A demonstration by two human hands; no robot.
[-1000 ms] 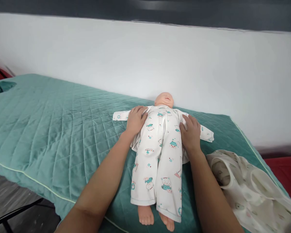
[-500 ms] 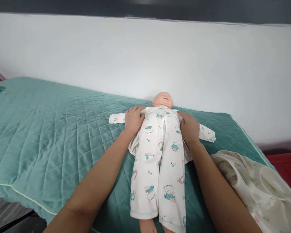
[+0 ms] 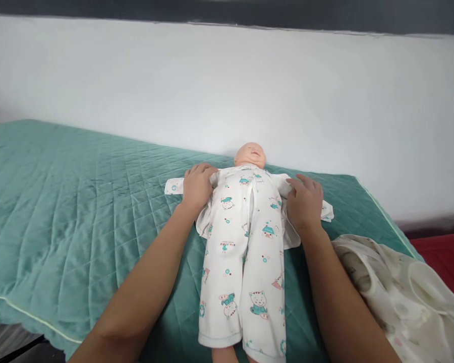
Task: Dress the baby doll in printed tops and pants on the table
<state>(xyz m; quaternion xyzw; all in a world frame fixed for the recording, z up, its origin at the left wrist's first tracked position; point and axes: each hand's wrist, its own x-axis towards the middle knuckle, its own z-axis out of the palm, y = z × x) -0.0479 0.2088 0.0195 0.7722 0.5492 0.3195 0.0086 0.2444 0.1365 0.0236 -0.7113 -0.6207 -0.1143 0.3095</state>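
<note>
A baby doll (image 3: 250,154) lies on its back, head towards the wall. White printed pants (image 3: 224,262) cover its front up to the chest, with its feet partly showing below. Under them is a matching white top whose left-side sleeve (image 3: 173,186) and right-side sleeve (image 3: 327,211) stretch outwards. My left hand (image 3: 197,187) is curled over the left-side sleeve, near the shoulder. On the other side, my right hand (image 3: 304,201) grips the right-side sleeve about midway, thumb towards the doll. The fingertips of both hands are partly hidden.
A green quilted cover (image 3: 98,212) lies beneath the doll. Crumpled pale cloth (image 3: 404,297) rests at the right, close to my forearm. Behind the doll rises a white wall (image 3: 174,85). Something red (image 3: 442,262) stands beyond the cover's right edge.
My right hand has slid outwards along the sleeve, away from the doll's shoulder. My left hand has shifted slightly outwards. The view has moved a little.
</note>
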